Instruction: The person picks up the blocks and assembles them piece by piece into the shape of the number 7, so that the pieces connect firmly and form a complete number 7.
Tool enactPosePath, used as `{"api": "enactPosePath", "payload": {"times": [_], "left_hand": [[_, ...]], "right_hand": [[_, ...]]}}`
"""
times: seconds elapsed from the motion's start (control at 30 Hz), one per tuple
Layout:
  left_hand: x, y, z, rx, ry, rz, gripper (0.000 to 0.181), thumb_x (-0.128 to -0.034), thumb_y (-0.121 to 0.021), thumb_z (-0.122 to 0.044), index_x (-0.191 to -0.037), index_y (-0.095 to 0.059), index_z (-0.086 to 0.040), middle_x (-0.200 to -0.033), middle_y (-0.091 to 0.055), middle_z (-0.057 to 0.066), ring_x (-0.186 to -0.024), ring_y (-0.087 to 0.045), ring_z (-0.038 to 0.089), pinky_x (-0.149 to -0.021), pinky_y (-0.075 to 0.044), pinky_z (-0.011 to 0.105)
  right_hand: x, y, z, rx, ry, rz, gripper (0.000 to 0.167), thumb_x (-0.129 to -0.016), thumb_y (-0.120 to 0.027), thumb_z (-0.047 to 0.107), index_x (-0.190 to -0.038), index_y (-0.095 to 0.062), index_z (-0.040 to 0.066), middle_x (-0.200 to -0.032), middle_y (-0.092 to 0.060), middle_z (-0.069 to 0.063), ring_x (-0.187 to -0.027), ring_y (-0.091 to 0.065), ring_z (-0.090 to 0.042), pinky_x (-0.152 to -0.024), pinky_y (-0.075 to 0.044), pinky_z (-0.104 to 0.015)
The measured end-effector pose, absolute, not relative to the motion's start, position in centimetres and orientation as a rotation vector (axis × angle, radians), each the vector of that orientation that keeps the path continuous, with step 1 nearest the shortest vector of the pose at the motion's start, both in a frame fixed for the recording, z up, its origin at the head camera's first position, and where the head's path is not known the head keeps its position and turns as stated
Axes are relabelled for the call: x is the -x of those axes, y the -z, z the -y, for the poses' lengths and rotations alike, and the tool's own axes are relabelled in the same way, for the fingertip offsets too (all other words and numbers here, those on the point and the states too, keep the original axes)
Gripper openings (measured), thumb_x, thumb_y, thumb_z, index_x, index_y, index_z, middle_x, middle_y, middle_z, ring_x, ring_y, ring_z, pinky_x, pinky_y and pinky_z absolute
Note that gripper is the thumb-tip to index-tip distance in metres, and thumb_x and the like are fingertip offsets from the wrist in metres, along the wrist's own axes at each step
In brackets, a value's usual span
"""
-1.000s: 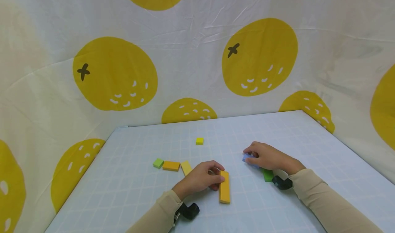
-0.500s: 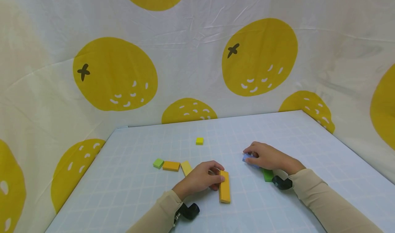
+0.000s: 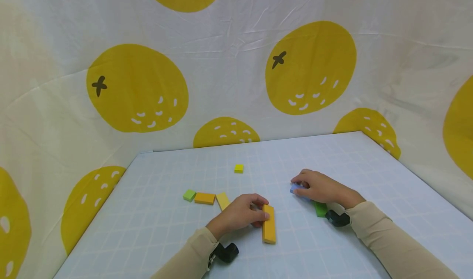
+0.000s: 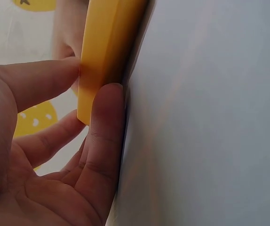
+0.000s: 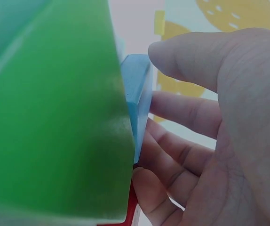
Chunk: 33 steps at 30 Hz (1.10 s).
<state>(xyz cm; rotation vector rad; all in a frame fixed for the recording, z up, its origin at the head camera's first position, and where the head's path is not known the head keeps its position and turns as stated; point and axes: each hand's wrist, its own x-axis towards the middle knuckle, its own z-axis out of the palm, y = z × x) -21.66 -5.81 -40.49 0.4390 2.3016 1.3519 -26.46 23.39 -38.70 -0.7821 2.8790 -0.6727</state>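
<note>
My left hand (image 3: 240, 213) pinches the far end of a long orange block (image 3: 269, 229), which lies lengthwise towards me. In the left wrist view the thumb touches one face of the orange block (image 4: 97, 52) and another fingertip presses beside the table. Farther right, my right hand (image 3: 325, 188) holds a blue block (image 3: 295, 188) between thumb and fingers, partly covering it. A green block (image 3: 320, 209) lies just under that wrist. The right wrist view shows the green block (image 5: 55, 122) large in front, the blue block (image 5: 137, 77) behind it, and a red piece (image 5: 131, 205) below.
To the left lie a light green block (image 3: 189, 195), a shorter orange block (image 3: 205, 198) and a pale yellow block (image 3: 223, 201), close together. A small bright yellow block (image 3: 239, 169) sits farther back on the gridded table (image 3: 166, 238). Behind hangs a patterned curtain (image 3: 229, 74).
</note>
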Motion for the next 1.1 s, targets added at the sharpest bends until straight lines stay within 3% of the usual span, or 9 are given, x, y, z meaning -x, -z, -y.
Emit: {"api": "enactPosePath", "payload": {"times": [0.4, 0.8, 1.1], "left_hand": [[21.4, 39.9, 5.8, -0.436, -1.229, -2.397, 0.038, -0.0816, -0.085, -0.032, -0.116, -0.070, -0.023, -0.100, -0.062, -0.006, -0.072, -0.064, 0.020, -0.066, -0.053, 0.033], [21.8, 39.7, 6.8, -0.667, -1.052, -2.386, 0.061, -0.0770, -0.089, -0.033, -0.132, -0.064, -0.023, -0.107, -0.055, -0.008, -0.079, -0.062, 0.013, -0.071, -0.050, 0.027], [21.7, 39.7, 7.0, -0.700, -1.012, -2.405, 0.062, -0.0768, -0.089, -0.033, -0.133, -0.063, -0.026, -0.109, -0.052, -0.007, -0.083, -0.060, 0.010, -0.074, -0.050, 0.025]], "right_hand": [[26.6, 38.9, -23.3, 0.750, 0.659, -2.871, 0.043, -0.095, -0.070, 0.037, -0.127, -0.068, 0.008, -0.105, -0.060, 0.003, -0.086, -0.051, -0.014, -0.077, -0.049, -0.031], [26.4, 38.8, -23.4, 0.777, 0.658, -2.875, 0.041, -0.094, -0.071, 0.033, -0.126, -0.069, 0.008, -0.102, -0.058, 0.004, -0.087, -0.050, -0.014, -0.075, -0.048, -0.030], [26.6, 38.9, -23.4, 0.763, 0.650, -2.873, 0.042, -0.091, -0.075, 0.031, -0.127, -0.069, 0.010, -0.103, -0.057, 0.005, -0.089, -0.050, -0.015, -0.078, -0.049, -0.031]]}}
